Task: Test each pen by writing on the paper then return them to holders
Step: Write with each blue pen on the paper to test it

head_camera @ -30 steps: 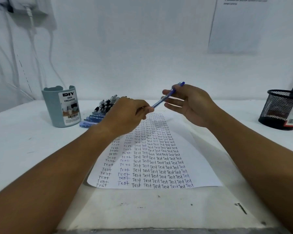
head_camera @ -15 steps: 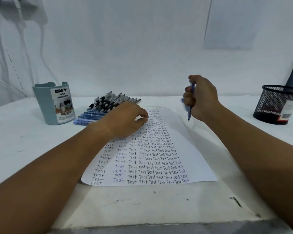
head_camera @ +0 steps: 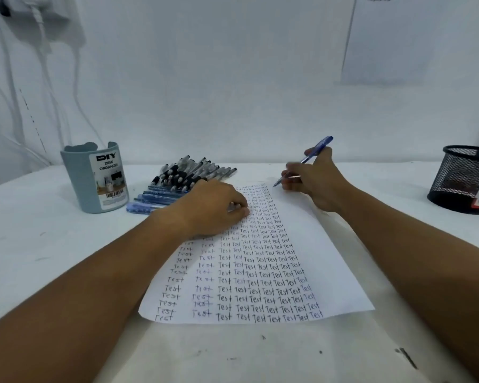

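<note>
Right hand [head_camera: 313,183] is pinching a blue pen [head_camera: 304,161] in writing grip, tip nearing the paper [head_camera: 329,266] at its blank top-right margin, probably starting a fresh column. Left hand [head_camera: 219,208], fingers loosely curled and holding nothing, is pressing the sheet steady.

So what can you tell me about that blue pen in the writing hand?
The blue pen is slim, with a see-through blue barrel and a darker blue rear end. The right hand grips it in a writing hold. It slants, tip down and left near the top right of the paper; whether it touches is unclear.
</note>
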Tool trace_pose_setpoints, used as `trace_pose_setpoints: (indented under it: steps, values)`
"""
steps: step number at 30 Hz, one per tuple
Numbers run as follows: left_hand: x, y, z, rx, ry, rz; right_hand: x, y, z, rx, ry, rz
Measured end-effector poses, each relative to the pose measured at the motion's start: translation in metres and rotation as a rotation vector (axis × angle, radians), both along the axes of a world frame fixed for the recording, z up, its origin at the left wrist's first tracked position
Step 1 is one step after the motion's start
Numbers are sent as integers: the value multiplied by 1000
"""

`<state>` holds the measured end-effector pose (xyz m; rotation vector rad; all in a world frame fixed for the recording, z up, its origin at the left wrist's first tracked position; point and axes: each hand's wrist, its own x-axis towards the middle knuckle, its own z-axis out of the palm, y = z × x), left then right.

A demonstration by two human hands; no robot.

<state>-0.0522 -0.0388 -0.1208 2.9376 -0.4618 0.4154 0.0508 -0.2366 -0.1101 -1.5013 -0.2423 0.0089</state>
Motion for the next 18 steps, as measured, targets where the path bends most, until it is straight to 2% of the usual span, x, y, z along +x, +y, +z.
trace_pose_setpoints:
  steps: [4,8,18]
  values:
    - [5,3,-1,-1,-1,-20,15,11,-1,-152,-1,4]
    - [7,2,-2,124,31,-7,26,23,-4,-99,40,38]
    - [9,2,-3,125,35,-15,35,21,-18,-195,-80,74]
